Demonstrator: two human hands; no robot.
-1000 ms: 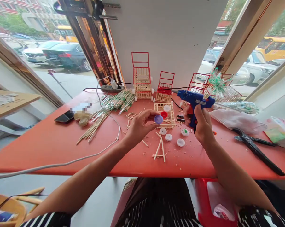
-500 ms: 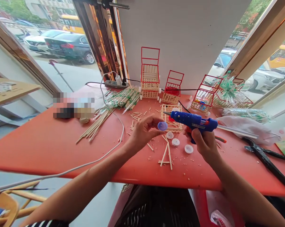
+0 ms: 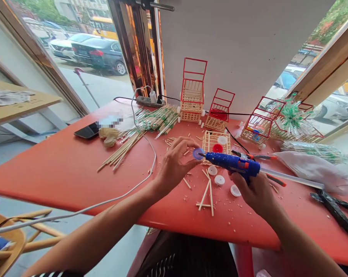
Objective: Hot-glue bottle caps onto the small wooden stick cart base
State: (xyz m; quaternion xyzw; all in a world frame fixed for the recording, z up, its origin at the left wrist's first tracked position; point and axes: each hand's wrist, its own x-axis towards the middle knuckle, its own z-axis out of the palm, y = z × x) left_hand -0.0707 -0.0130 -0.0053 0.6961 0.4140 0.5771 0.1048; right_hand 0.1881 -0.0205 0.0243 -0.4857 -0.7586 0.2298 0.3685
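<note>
Between thumb and fingers, my left hand (image 3: pixel 175 161) pinches a purple bottle cap (image 3: pixel 197 154) by its rim, the inside facing me. My right hand (image 3: pixel 256 192) is wrapped round the handle of a blue glue gun (image 3: pixel 233 161), whose nozzle points left and meets the cap. A clear glue stick (image 3: pixel 292 178) sticks out of the gun's rear. Below the gun lie several white caps (image 3: pixel 219 180) on the red table. Behind it is a small wooden stick frame (image 3: pixel 207 140) with a red cap (image 3: pixel 217 148) and a white cap at it. Thin sticks (image 3: pixel 211 196) lie crossed nearer me.
Small stick-built carts (image 3: pixel 192 96) with red handles line the wall. Bundled sticks (image 3: pixel 151 123), a power strip (image 3: pixel 149 101) and a phone (image 3: pixel 86 131) lie at left. A white cable (image 3: pixel 124 192) crosses the table. Pliers (image 3: pixel 260 156) and a black cutter (image 3: pixel 332 207) lie at right.
The glue gun has moved left and down relative to the cap, bringing its nozzle to it. My left hand keeps its pinch. The whole view has shifted slightly.
</note>
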